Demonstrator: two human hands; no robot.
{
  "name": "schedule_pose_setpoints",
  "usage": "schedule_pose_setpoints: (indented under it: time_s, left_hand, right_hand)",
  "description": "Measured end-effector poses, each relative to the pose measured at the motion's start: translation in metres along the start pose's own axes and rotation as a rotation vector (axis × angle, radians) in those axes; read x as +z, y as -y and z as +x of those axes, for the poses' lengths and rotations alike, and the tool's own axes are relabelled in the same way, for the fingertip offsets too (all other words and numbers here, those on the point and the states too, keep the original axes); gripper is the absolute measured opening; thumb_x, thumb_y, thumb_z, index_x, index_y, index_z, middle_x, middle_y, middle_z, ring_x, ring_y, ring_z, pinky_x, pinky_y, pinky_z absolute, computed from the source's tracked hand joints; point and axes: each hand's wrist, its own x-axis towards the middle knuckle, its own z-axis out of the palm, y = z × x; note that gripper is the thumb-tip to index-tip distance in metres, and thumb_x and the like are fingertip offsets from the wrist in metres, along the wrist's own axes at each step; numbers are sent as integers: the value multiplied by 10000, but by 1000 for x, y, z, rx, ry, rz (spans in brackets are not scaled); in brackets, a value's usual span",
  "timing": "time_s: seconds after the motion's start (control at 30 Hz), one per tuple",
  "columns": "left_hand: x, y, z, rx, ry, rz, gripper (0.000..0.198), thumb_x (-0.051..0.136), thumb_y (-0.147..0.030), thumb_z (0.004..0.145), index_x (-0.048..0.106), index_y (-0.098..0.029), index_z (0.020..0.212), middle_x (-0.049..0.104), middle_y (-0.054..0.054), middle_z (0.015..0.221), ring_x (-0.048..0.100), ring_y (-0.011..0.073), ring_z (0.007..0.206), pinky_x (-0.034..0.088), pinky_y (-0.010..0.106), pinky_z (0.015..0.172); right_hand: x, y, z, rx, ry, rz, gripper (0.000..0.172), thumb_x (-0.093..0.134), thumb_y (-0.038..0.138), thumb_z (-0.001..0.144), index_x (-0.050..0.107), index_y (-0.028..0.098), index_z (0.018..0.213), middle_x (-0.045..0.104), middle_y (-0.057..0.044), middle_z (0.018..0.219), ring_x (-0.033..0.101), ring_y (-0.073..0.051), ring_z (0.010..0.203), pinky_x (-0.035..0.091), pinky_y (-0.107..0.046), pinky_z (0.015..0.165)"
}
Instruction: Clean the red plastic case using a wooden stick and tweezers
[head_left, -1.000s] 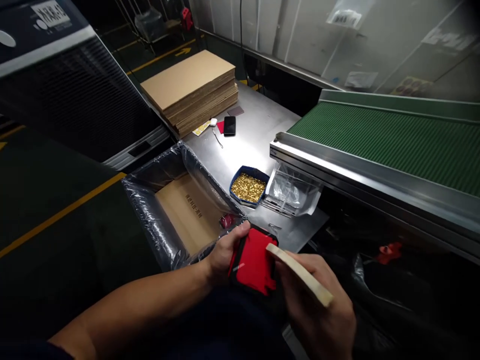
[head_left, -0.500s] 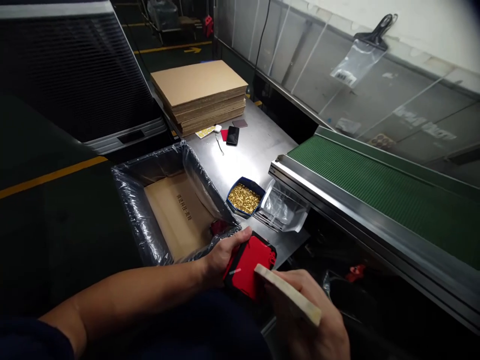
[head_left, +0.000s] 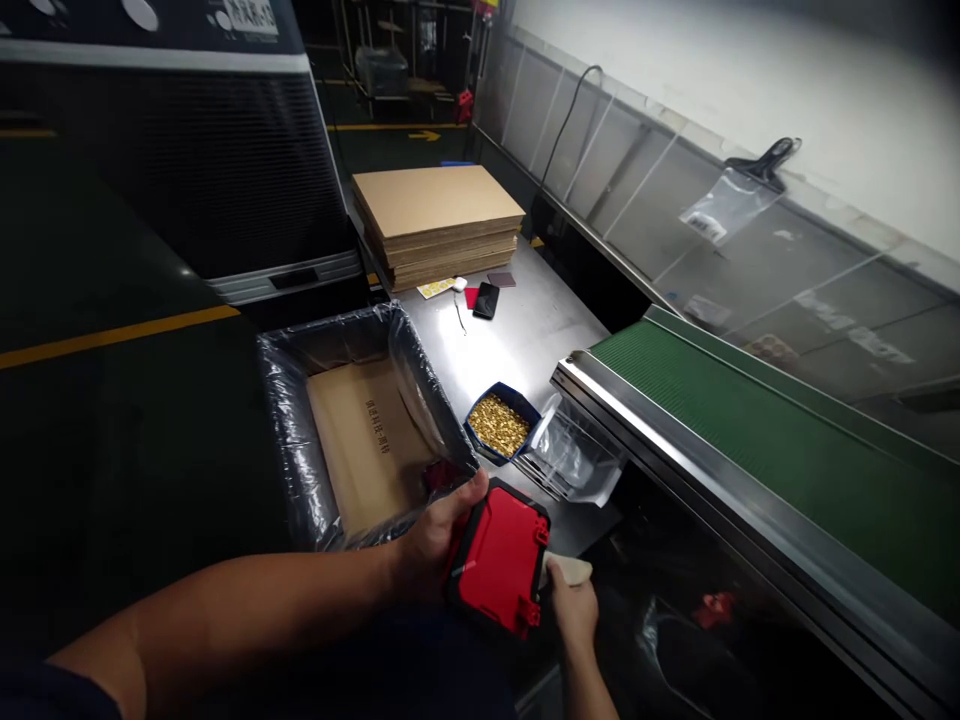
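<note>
My left hand [head_left: 433,535] is closed on the left edge of a red and black plastic case [head_left: 501,558], holding it just above the front corner of the steel table [head_left: 525,335]. My right hand [head_left: 574,603] sits at the case's right side, wrapped round a pale flat stick [head_left: 571,570] of which only the tip shows beside the case. Behind my left hand stands a cardboard box lined with a plastic bag [head_left: 352,430]; a small red part [head_left: 437,475] lies in its near corner.
A blue tray of small gold parts [head_left: 498,423] and a stack of clear bags [head_left: 574,455] lie on the table by the green conveyor belt [head_left: 780,440]. A pile of flat cardboard [head_left: 436,222], a phone [head_left: 486,299] and small cards sit further back. A dark machine [head_left: 165,150] stands on the left.
The view has tilted upward. My right hand has dropped lower and turned, so the pale stick that pointed across the case is now mostly hidden. The left hand still holds the red case.
</note>
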Motion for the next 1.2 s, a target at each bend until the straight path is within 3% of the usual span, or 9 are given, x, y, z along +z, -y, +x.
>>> schedule_pose_setpoints:
  time_s: [0.17, 0.3, 0.43, 0.53, 0.7, 0.8, 0.97, 1.1, 1.2]
  left_hand:
    - [-6, -1, -19, 52, -14, 8, 725, 686, -693, 741, 619, -157, 1225, 672, 200, 1164, 686, 367, 970, 561, 500, 811]
    - [-14, 4, -33, 46, -32, -13, 744, 587, -759, 771, 626, -176, 1233, 667, 169, 1154, 674, 330, 989, 553, 456, 830]
    - [-13, 8, -44, 31, -123, 3, 884, 568, -815, 730, 669, -45, 1153, 661, 201, 1115, 664, 314, 950, 552, 422, 816]
    - [-9, 10, -50, 49, -184, -30, 882, 595, -792, 725, 679, -5, 1112, 655, 200, 1111, 653, 305, 963, 541, 425, 851]
    - [-8, 10, -56, 36, -196, 4, 869, 649, -769, 707, 672, -16, 1139, 690, 198, 1060, 653, 294, 966, 515, 422, 897]
    - [-11, 9, -60, 89, -176, 26, 782, 640, -739, 750, 665, -95, 1194, 688, 182, 1129, 646, 298, 1012, 500, 443, 912]
    - [-21, 5, -64, 159, -216, 60, 709, 611, -713, 797, 654, -152, 1227, 691, 168, 1169, 649, 306, 1028, 485, 477, 932]
    - [-28, 1, -66, 179, -209, 75, 736, 610, -710, 803, 635, -128, 1252, 715, 179, 1108, 668, 307, 1008, 480, 496, 957]
    - [-28, 0, -69, 198, -217, 85, 718, 691, -659, 775, 615, -153, 1279, 711, 152, 1126, 665, 292, 1029, 482, 471, 969]
  right_hand:
    - [30, -17, 51, 116, 48, -157, 404, 649, 471, 867, 621, 84, 980, 678, -106, 1003, 661, -177, 930, 534, -365, 890]
    - [36, -14, 69, 5, -26, -164, 643, 650, 511, 838, 506, 69, 1282, 602, -201, 1218, 633, -269, 1078, 520, -411, 922]
    - [44, -8, 70, -162, -218, -181, 899, 594, 622, 794, 363, 26, 1428, 393, -333, 1368, 512, -467, 1196, 483, -536, 915]
    - [57, -1, 68, -369, -305, -217, 763, 505, 588, 843, 428, 85, 1412, 407, -269, 1370, 441, -429, 1258, 430, -523, 1000]
    - [82, 6, 71, -665, -245, -319, 469, 566, 490, 816, 643, 237, 1203, 450, -110, 1417, 370, -381, 1282, 349, -558, 1032]
    - [89, 4, 76, -691, -239, -324, 319, 520, 385, 840, 712, 205, 1020, 535, -119, 1321, 403, -375, 1209, 336, -577, 981]
    - [87, 11, 79, -712, -194, -285, 282, 553, 338, 807, 728, 153, 927, 608, -153, 1081, 445, -347, 1109, 312, -542, 970]
    - [84, 30, 74, -709, -180, -151, 339, 539, 406, 838, 710, 153, 985, 538, -156, 1275, 339, -351, 1256, 207, -539, 1075]
    - [83, 42, 62, -698, -42, -35, 204, 587, 319, 763, 676, 141, 809, 534, -165, 1291, 289, -361, 1315, 147, -546, 1112]
